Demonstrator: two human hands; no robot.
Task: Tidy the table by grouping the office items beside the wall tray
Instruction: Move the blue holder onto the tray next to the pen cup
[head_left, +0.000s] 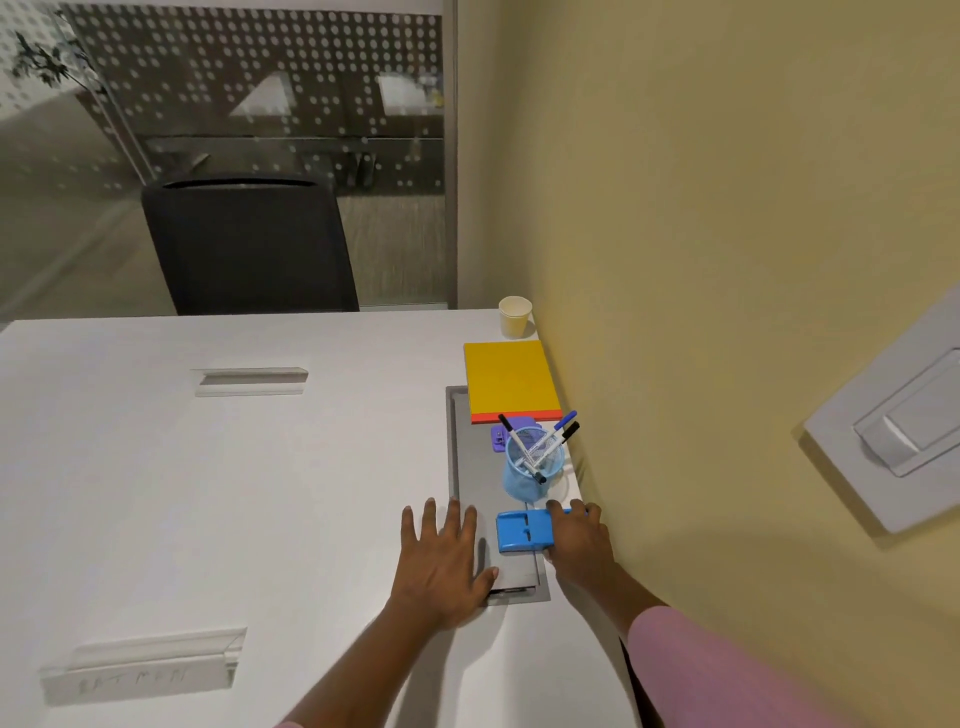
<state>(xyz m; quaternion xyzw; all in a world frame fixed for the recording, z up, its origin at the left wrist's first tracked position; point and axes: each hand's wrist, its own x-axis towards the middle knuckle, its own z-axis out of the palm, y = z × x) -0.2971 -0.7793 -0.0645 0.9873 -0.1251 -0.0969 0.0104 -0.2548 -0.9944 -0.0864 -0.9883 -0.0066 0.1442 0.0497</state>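
Blue hole punch (522, 531) sits on the near end of the grey wall tray (467, 467); right hand (579, 540) grips its right end. Left hand (441, 556) lies flat at 9 o'clock, fingers spread, over the tray edge. Mesh pen cup (532, 467) is close at 12 o'clock, with a small purple item (501, 434), yellow notebook (509, 379) and paper cup (514, 317) beyond. Wall (727, 260) at 3.

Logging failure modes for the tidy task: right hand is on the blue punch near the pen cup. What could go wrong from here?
1. The right hand grips the blue punch just short of the mesh pen cup. Pushing further could tip the cup, since its markers lean out over the rim.
2. The left hand lies flat at the grey tray edge beside the punch, so a sideways slide could bump it.
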